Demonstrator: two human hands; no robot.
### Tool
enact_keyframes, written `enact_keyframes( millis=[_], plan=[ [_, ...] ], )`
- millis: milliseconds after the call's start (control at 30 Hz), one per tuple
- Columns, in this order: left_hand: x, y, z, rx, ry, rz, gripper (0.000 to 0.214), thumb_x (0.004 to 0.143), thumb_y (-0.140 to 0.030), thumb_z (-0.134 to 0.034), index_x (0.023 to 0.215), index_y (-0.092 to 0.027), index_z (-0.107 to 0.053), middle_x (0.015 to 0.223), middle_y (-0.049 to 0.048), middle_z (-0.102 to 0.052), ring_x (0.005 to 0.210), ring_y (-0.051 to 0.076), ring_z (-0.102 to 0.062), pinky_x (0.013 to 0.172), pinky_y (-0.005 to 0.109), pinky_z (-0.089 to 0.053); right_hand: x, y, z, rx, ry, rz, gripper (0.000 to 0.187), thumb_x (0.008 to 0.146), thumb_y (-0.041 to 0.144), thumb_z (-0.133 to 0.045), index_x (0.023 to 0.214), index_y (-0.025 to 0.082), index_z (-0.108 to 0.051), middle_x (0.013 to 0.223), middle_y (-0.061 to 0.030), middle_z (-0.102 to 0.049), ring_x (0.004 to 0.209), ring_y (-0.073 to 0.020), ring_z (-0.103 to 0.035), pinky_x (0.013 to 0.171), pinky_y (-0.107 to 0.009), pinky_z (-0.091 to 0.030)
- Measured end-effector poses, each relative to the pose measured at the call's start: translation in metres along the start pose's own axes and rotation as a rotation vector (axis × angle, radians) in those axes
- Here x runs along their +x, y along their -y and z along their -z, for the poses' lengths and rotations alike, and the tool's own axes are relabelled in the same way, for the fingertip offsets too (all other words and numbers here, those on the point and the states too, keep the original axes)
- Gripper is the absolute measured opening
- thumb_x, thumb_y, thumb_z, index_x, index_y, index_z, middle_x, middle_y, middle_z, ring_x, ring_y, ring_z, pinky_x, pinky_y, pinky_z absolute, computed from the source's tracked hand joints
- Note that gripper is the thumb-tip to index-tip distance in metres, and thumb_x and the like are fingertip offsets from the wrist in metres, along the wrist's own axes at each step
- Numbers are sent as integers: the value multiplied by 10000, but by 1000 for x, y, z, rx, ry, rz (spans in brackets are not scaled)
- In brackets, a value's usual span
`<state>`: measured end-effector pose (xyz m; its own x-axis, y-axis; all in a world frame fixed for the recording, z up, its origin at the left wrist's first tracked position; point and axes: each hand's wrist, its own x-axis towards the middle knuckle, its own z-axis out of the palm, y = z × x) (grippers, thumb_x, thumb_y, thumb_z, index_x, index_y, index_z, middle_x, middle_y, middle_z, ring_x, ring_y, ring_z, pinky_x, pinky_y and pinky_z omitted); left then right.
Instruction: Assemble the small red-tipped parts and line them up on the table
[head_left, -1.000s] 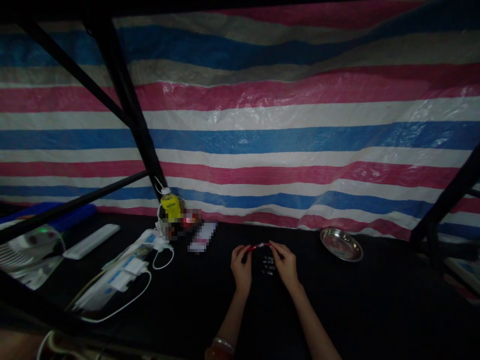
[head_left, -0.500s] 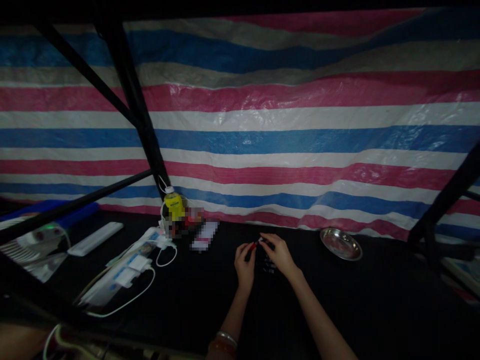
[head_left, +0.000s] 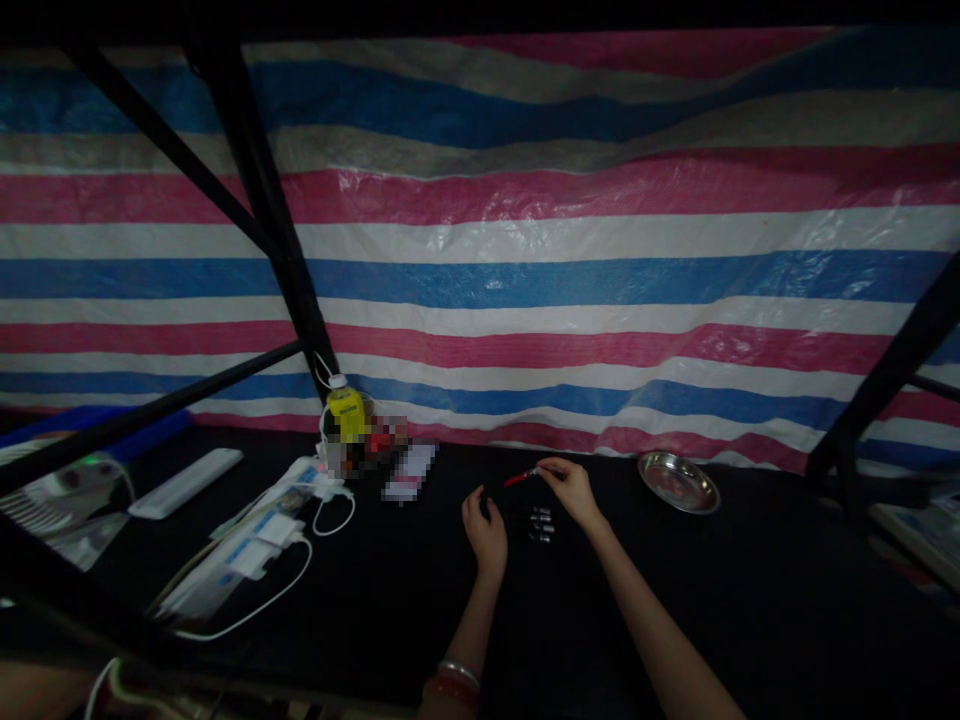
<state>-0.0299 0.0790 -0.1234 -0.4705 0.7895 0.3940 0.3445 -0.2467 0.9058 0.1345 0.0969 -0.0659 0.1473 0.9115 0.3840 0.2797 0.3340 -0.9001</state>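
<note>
A slim red stick with a silvery end (head_left: 517, 479) is pinched by that end in the fingertips of my right hand (head_left: 571, 488). It points left above the black tabletop (head_left: 637, 620), and its exact kind is too small to make out. To its left, my left hand (head_left: 485, 535) is apart from the stick, thumb and fingers loosely curved with a gap between them. Between the hands, several small dark pieces with shiny ends (head_left: 540, 526) lie in a row on the table; their dark parts blend into the surface.
A round metal dish (head_left: 679, 482) stands at the back right. Leftward are a phone-like slab (head_left: 410, 473), a yellow-labelled bottle (head_left: 347, 410), a power strip (head_left: 225, 570) with white cables and a long white box (head_left: 187, 483). Black frame bars (head_left: 277, 230) cross the left side before striped sheeting (head_left: 525, 280).
Both hands were together at the red stick. Now my right hand has drawn it to the right, and my left hand has come away from it, uncovering the row of small pieces.
</note>
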Motion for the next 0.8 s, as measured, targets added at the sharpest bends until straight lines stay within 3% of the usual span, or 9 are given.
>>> enact_keyframes(
  millis=[267,600,800],
  plan=[
    [-1,-2,0,257,199,-76,265,799,-175,-421,971,-156,-620,1037,109,-593,1015,241,-533,898,407,-428,-27,-42,-6,15,-55,-95,299,690,423,-612,805,157,-684,837,-92,-713,813,-227,-670,780,-364,-514],
    [-6,-12,2,478,379,-119,323,821,-150,-438,1098,-201,-596,1216,95,-541,1160,241,-457,944,402,-374,-43,-51,-5,-92,-61,-89,218,691,307,-593,825,181,-710,915,-95,-695,917,-243,-632,866,-408,-471],
    [-6,-14,3,485,397,-106,290,833,-165,-437,1044,-207,-630,1200,98,-555,1146,238,-475,946,405,-368,-47,-51,-3,-248,-12,-10,287,738,386,-591,915,187,-700,958,-102,-681,968,-232,-605,893,-391,-449]
  ],
)
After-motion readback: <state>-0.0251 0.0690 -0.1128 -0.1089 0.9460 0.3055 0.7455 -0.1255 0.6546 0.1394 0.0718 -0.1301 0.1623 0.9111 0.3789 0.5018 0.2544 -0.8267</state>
